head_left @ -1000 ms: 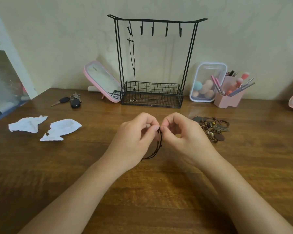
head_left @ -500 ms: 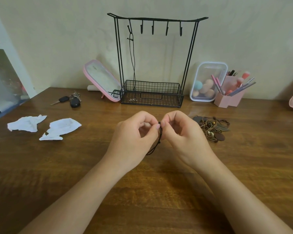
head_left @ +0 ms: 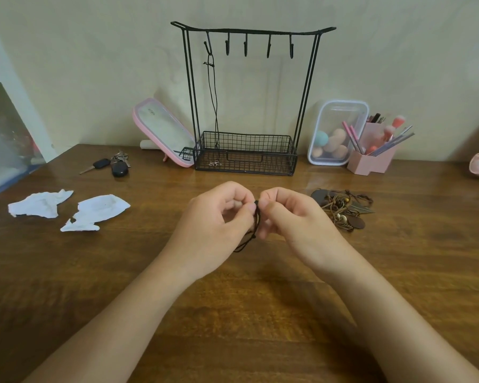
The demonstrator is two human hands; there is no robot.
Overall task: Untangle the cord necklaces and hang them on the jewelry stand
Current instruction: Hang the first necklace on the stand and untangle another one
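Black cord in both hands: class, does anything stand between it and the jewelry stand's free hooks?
Nothing visible does. Only bare table lies between the black cord and the jewelry stand; four hooks are free, the leftmost holds a hung necklace.

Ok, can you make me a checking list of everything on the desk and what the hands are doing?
Surface: brown wooden table, with things along its back and sides.
Job's things: stand by the wall; one necklace hangs from its leftmost hook, the other four are free; black cord between the hands; pile of tangled necklaces right of the hands.
Clutter: paper scraps, keys, pink mirror, clear box of sponges, pink brush holder.
Hands: left hand and right hand both pinch the black cord above the table.
Cables: nothing seen.
Surroundings: plain wall behind, white shelf at left.
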